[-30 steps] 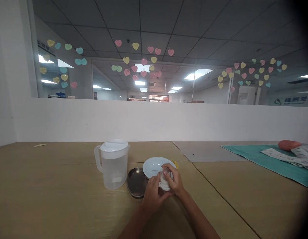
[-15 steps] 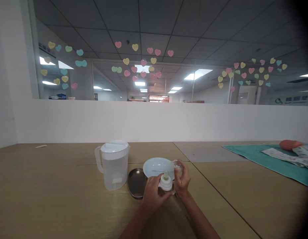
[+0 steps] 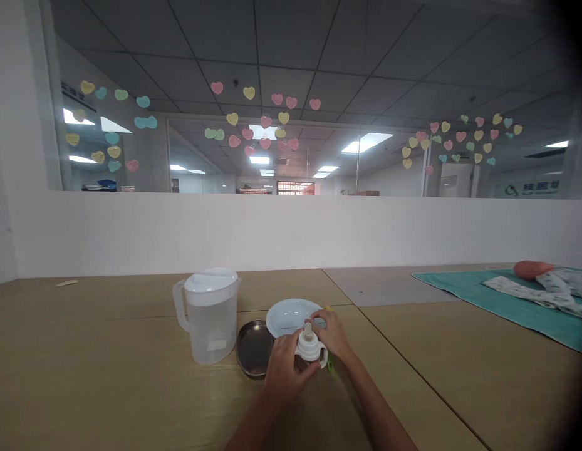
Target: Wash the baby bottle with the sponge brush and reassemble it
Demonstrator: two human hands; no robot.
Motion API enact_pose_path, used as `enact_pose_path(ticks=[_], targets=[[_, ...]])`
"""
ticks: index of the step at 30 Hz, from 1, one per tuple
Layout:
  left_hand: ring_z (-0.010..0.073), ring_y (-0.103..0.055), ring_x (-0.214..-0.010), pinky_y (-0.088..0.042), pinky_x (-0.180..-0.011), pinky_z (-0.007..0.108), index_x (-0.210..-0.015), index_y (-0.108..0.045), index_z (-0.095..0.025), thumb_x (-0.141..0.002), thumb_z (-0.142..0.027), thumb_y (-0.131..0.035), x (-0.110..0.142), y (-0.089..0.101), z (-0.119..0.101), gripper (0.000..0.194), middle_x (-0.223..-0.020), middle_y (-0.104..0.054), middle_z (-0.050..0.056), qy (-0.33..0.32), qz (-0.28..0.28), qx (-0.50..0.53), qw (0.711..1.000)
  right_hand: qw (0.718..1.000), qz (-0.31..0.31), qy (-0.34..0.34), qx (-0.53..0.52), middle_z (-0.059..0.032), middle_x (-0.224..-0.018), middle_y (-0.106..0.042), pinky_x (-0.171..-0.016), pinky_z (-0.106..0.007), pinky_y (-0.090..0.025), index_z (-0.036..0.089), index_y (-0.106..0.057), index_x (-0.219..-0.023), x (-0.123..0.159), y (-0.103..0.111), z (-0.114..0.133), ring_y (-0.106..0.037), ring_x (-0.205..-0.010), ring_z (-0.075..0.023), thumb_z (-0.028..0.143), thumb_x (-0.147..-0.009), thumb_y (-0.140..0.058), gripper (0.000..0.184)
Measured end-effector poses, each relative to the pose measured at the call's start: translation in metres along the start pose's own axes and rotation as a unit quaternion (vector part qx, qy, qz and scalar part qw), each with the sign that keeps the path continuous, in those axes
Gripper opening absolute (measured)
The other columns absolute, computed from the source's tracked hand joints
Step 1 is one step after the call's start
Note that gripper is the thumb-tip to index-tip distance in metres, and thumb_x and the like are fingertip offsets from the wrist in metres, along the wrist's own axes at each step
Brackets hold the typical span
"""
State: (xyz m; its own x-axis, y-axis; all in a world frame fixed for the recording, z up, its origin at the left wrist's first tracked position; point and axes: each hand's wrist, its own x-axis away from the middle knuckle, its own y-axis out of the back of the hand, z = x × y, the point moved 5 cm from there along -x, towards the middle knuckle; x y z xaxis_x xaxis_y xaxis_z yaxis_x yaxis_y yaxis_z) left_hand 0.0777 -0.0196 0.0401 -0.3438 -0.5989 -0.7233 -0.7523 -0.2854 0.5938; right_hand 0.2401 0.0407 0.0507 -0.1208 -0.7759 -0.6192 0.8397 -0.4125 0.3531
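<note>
My left hand (image 3: 285, 364) is wrapped round a baby bottle (image 3: 308, 348) with a white collar, a side handle and a pale teat on top. The bottle is upright in front of me, its lower part hidden by the hand. My right hand (image 3: 332, 335) is closed, its bent fingertips at the teat from the right and its thumb mostly hidden. Just behind the bottle sits a white bowl (image 3: 285, 308). On the left, a dark metal tray (image 3: 254, 351) lies beside my left hand. A green-handled object (image 3: 330, 364) shows partly beneath my right wrist.
A lidded clear plastic jug (image 3: 212, 322) stands left of the tray. Far right, a teal mat (image 3: 453, 288) carries a patterned cloth (image 3: 520, 295) and an orange-red rounded object (image 3: 532, 270). A small flat scrap (image 3: 66, 283) lies at the back left. A white wall closes off the table's rear.
My right hand has moved left onto the top of the bottle. The clear domed cap it held no longer shows. My left hand keeps its hold on the bottle, and the view has shifted slightly.
</note>
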Motion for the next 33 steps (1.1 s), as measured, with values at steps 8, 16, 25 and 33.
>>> enact_pose_path(ticks=[8,16,25,33], targets=[[0.0271,-0.058,-0.101,-0.047,-0.086,0.041,-0.122,-0.052,-0.019,-0.075,-0.051,-0.062,0.000,0.002,-0.002,0.058,-0.110,-0.064,0.012,-0.010,-0.008,-0.002,1.000,0.991,0.049,-0.046,0.115,-0.0074,-0.128,-0.052,-0.107,-0.046,-0.020,0.024,-0.073,-0.079,0.001,-0.006,-0.012,-0.032,-0.130,-0.0290,0.032,-0.068,-0.062,0.017],[0.0291,-0.057,-0.100,-0.045,-0.087,0.044,-0.121,-0.052,-0.019,-0.073,-0.050,-0.064,0.001,0.000,0.001,0.059,-0.109,-0.063,0.013,0.010,-0.002,-0.004,1.000,0.999,-0.015,-0.024,-0.015,-0.0115,-0.111,-0.061,-0.102,-0.047,-0.029,0.021,-0.072,-0.079,0.000,0.012,0.011,-0.047,-0.115,-0.0291,0.046,-0.077,-0.055,0.031],[0.0290,-0.057,-0.096,-0.044,-0.086,0.047,-0.118,-0.056,-0.019,-0.064,-0.055,-0.070,0.000,-0.003,0.009,0.067,-0.101,-0.064,0.011,0.060,-0.007,0.007,0.998,0.956,0.237,0.063,-0.160,-0.0019,-0.094,-0.060,-0.088,-0.034,-0.043,0.025,-0.069,-0.100,0.020,-0.004,0.064,-0.057,-0.093,-0.0206,0.037,-0.051,-0.083,0.052],[0.0296,-0.056,-0.103,-0.043,-0.091,0.047,-0.123,-0.052,-0.019,-0.065,-0.055,-0.069,-0.002,-0.004,0.009,0.071,-0.110,-0.062,0.012,0.084,0.006,0.062,0.995,0.944,0.263,-0.001,-0.198,-0.0045,-0.096,-0.068,-0.089,-0.037,-0.045,0.022,-0.070,-0.100,0.016,-0.003,0.050,-0.060,-0.096,-0.0239,0.032,-0.047,-0.083,0.055]])
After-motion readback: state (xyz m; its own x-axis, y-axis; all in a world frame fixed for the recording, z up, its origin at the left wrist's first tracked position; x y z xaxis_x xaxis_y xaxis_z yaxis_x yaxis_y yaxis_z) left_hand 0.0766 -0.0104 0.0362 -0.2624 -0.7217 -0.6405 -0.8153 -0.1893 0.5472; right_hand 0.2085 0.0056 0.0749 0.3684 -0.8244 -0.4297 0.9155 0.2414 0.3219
